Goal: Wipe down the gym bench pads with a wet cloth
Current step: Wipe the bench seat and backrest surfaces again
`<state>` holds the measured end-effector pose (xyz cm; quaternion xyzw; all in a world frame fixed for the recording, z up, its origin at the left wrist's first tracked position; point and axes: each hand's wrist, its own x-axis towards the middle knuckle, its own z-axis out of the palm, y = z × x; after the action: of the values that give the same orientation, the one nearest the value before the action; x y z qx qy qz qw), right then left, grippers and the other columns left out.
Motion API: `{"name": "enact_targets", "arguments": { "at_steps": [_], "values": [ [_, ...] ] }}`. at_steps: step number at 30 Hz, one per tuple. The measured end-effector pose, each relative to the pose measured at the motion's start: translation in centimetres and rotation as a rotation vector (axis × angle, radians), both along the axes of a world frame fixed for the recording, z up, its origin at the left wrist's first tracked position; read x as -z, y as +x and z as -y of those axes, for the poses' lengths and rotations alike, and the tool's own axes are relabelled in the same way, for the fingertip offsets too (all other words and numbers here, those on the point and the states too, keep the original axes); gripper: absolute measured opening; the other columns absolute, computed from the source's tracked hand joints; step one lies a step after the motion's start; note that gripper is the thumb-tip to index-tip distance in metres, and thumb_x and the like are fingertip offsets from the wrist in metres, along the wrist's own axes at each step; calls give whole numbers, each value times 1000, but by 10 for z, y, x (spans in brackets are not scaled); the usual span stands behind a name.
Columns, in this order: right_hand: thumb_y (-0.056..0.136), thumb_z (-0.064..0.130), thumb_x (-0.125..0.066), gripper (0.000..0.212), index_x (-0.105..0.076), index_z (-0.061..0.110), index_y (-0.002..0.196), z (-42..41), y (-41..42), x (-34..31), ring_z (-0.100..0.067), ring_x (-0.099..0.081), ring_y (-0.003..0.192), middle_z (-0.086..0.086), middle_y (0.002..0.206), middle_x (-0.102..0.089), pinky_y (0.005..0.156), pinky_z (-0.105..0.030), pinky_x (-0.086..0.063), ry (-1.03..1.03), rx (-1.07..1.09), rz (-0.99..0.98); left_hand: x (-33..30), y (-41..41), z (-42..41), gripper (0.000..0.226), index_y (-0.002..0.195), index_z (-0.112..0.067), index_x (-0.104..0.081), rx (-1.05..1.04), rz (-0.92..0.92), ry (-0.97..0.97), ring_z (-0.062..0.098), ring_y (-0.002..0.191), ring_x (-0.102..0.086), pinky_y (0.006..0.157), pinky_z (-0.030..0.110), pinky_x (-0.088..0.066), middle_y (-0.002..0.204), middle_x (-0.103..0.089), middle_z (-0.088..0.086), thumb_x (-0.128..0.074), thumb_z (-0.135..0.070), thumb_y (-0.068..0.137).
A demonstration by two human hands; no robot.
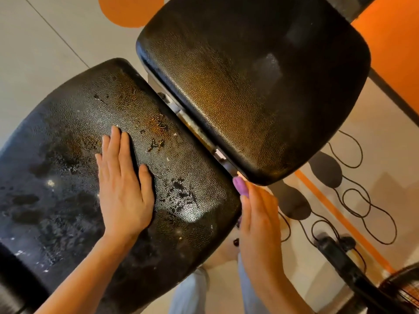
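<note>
A: Left hand (123, 189) flat, fingers straight, pressing the wet near pad (68, 177).
B: Right hand (258, 220) at its right edge, seemingly gripping the purple cloth (240, 185); far pad (249, 87) lies just beyond, nearest that hand.

We count two black bench pads, the near pad (74, 177) and the far pad (254, 87), two hands, the left hand (124, 191) and right hand (258, 218), one purple cloth (240, 186), and two dark oval floor pads (326, 169).
</note>
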<state>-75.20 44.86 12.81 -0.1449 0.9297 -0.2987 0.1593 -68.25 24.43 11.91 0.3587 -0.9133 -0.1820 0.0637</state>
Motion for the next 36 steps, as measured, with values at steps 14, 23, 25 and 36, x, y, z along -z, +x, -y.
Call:
{"name": "enact_targets", "arguments": {
  "at_steps": [14,23,25,36],
  "values": [
    [103,33,-31,47,-41,11,144,116,-47,7,-19,-47,127,-2,141,-52,106,-33,-42,65,-264,-45,-1,1,4,60,155,-12,-13,12,-2,67,15,152,3,124,37,1,164,-5,0,-33,-28,101],
    [100,36,-28,51,-46,15,142,59,-24,2,-17,-46,133,-2,142,-51,107,-34,-41,-74,-212,1,-2,14,52,61,154,-9,-17,-14,-8,7,19,152,-1,124,38,1,164,-9,3,-32,-32,100],
    [100,35,-28,50,-44,15,143,110,-39,3,-17,-43,135,-3,144,-49,109,-39,-41,-138,-255,23,1,14,53,61,154,-9,-17,-17,0,-3,19,152,-2,124,38,0,164,-9,4,-32,-32,99],
    [103,35,-32,43,-42,27,144,87,-40,-8,-2,-44,130,9,141,-50,104,-1,-25,-63,-201,102,-2,11,56,65,154,-9,-18,-22,18,37,20,152,-4,123,29,5,163,-11,5,-33,-32,95]
  ]
}}
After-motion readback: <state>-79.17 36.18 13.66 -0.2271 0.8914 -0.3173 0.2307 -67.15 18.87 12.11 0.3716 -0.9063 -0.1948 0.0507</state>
